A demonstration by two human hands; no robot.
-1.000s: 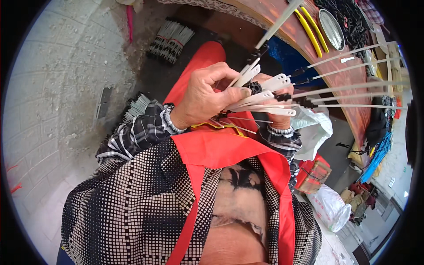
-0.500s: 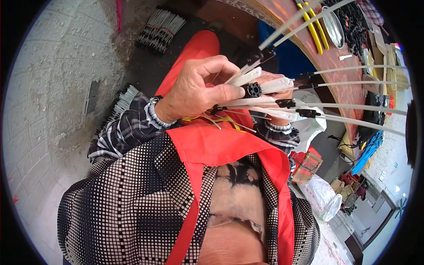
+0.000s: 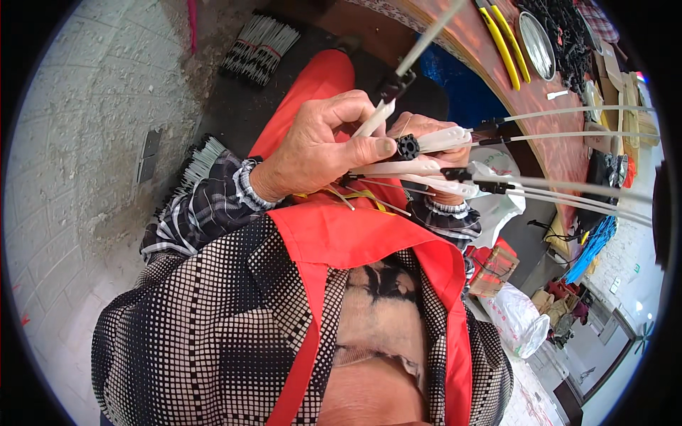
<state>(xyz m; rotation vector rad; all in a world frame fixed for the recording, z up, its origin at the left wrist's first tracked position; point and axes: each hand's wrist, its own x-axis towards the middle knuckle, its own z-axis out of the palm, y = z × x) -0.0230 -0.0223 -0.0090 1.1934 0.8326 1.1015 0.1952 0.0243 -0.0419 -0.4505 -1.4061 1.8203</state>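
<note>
Head view: pinching white strip point(image 3: 375, 119) with left hand point(image 3: 320, 145), just beside black hub point(image 3: 408, 147), located between both hands; curling right hand point(image 3: 418, 126) behind other white strips point(image 3: 442, 138), mostly hidden, so cannot tell if clenched or loose in that grip. Also yellow-handled pliers point(image 3: 500, 50) and metal dish point(image 3: 537, 47) on bench point(image 3: 534, 96), upper right.

Black covers the round toothed hub point(image 3: 408, 146) and the small clips point(image 3: 457, 174); the flat strips point(image 3: 444, 138) are white, the thin rods point(image 3: 575, 110) a paler, greyish white. The apron point(image 3: 348, 238) is plain bright red — the jacket point(image 3: 202, 319) black with a grid of cream squares, the sleeves point(image 3: 202, 216) black, grey and white plaid. The tool handles point(image 3: 501, 50) are yellow, the tabletop point(image 3: 565, 156) reddish brown, the bundled strands point(image 3: 593, 248) vivid blue.
</note>
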